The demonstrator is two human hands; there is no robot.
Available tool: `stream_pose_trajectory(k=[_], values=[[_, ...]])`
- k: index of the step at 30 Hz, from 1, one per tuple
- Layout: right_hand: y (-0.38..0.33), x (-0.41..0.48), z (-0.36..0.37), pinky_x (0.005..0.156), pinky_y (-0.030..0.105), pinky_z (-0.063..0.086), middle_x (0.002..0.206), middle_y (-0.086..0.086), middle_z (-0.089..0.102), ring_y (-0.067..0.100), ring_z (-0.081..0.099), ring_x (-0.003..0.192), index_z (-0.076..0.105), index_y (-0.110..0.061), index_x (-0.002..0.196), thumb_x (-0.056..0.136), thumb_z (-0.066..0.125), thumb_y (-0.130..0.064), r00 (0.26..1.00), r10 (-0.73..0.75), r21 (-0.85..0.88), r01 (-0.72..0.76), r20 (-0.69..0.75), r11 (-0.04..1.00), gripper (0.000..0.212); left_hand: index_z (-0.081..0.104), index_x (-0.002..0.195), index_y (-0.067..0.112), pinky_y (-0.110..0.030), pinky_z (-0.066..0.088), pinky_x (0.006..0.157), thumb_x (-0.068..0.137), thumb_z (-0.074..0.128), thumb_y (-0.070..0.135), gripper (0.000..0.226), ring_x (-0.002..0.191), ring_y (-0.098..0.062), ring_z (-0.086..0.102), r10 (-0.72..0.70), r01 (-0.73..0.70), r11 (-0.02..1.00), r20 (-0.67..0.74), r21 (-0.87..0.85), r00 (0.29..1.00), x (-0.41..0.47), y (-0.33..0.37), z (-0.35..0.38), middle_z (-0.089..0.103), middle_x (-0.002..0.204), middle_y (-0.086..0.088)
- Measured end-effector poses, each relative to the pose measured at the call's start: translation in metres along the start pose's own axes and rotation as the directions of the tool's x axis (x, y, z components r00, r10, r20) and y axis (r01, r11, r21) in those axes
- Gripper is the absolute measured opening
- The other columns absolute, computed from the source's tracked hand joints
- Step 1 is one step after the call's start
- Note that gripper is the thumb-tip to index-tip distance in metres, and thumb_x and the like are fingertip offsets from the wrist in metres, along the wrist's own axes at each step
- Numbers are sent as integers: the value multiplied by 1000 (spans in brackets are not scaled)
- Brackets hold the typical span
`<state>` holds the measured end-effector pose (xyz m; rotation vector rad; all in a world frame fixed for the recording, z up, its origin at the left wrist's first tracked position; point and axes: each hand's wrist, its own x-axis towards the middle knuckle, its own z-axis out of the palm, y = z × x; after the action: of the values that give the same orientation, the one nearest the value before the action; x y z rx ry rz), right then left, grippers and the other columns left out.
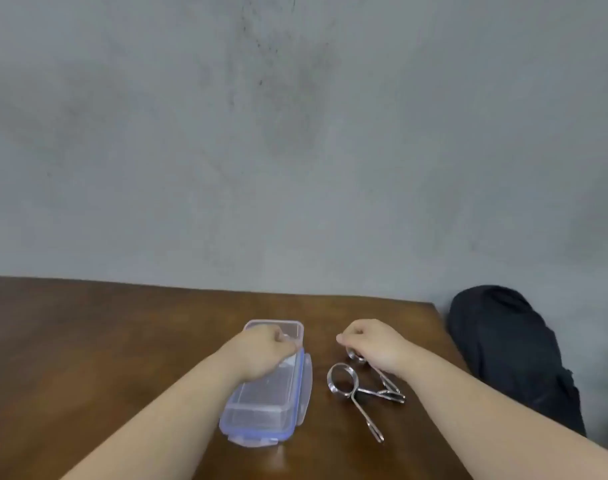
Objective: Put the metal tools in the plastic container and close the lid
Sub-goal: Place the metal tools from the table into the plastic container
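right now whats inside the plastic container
The container looks empty through its clear lid; no tools show inside. The left hand covers its far part, so that bit is hidden. The tools lie on the table.

Shiny polished metal tools (363,389) are lying on a dark, smooth wooden tabletop (122,334), beside a translucent, blue-trimmed plastic container (267,400).

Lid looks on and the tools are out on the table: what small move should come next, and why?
Probably the left hand should lift the lid off the plastic container. The lid appears to be sitting on it, with that hand already at its far end, while the metal tools lie on the table beside it, one under the right hand. Nothing can go in until it opens.
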<state>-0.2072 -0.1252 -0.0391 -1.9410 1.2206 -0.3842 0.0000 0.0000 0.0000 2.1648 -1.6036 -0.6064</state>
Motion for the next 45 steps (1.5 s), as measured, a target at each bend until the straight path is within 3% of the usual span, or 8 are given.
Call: stream_pose_trajectory(k=[4, 7, 14, 22, 26, 32, 38, 45], values=[[18, 4, 29, 97, 32, 49, 133, -1, 64, 20, 61, 119, 59, -23, 138, 86, 65, -53, 997, 74, -295, -70, 2, 953, 60, 62, 129, 20, -36, 47, 97, 92, 48, 66, 61, 118, -22, 61, -109, 70, 956, 124, 286, 986, -7, -3, 25, 67, 128, 0], [21, 5, 44, 93, 40, 53, 127, 4, 61, 25, 62, 111, 60, -26, 132, 78, 62, -61, 997, 81, -433, -79, -15, 898, 64, 52, 143, 22, -34, 47, 98, 93, 52, 58, 62, 121, -22, 61, -96, 52, 949, 128, 310, 987, -6, -8, 41, 66, 135, 0], [23, 3, 59, 73, 36, 54, 97, -2, 57, 26, 64, 93, 59, -25, 92, 74, 63, -54, 997, 78, -578, -76, -22, 812, 33, 52, 73, 26, -29, 47, 66, 90, 50, 18, 18, 78, -19, 63, -49, 4, 942, 126, 336, 991, -6, -18, 55, 66, 81, 2], [18, -8, 33, 61, 30, 49, 81, -4, 71, 21, 67, 82, 70, -25, 77, 74, 64, -44, 987, 64, -317, -109, -150, 942, 20, 66, 109, 21, -38, 61, 70, 86, 46, 13, 32, 73, -25, 68, 16, -128, 924, 299, 360, 954, -11, -26, 49, 67, 73, -2], [-3, -10, -3, 94, 28, 50, 129, -7, 73, 17, 65, 120, 74, -22, 126, 79, 72, -43, 944, 5, -80, -33, -330, 996, 51, 57, 131, 39, -42, 64, 77, 81, 44, 5, 62, 82, -30, 73, 24, -208, 887, 410, 411, 912, -13, -23, 43, 70, 89, -5], [-54, -16, -21, 59, 35, 55, 82, -3, 76, 20, 63, 60, 77, -39, 91, 71, 70, -52, 973, -207, -208, 182, -105, 961, 25, 66, 120, 31, -34, 47, 77, 87, 63, 26, 34, 97, -26, 63, 31, -251, 838, 417, 485, 908, -14, -24, 38, 73, 102, -1], [-76, -2, 17, 75, 34, 54, 100, 1, 76, 22, 66, 89, 74, -21, 114, 78, 72, -46, 921, -333, -458, 390, 203, 799, 44, 68, 123, 23, -37, 36, 105, 85, 52, 58, 54, 117, -12, 49, 469, -435, 880, -212, 190, 857, -13, -77, 33, 61, 117, 12], [-92, 14, 63, 65, 41, 53, 70, -3, 62, 15, 57, 68, 71, -19, 123, 82, 70, -40, 798, -299, -604, 595, 523, 531, 46, 49, 140, 22, -29, 36, 110, 105, 39, 34, 37, 129, -11, 48, -155, -73, 790, -313, -609, 937, -17, -108, 72, 50, 144, 4]])
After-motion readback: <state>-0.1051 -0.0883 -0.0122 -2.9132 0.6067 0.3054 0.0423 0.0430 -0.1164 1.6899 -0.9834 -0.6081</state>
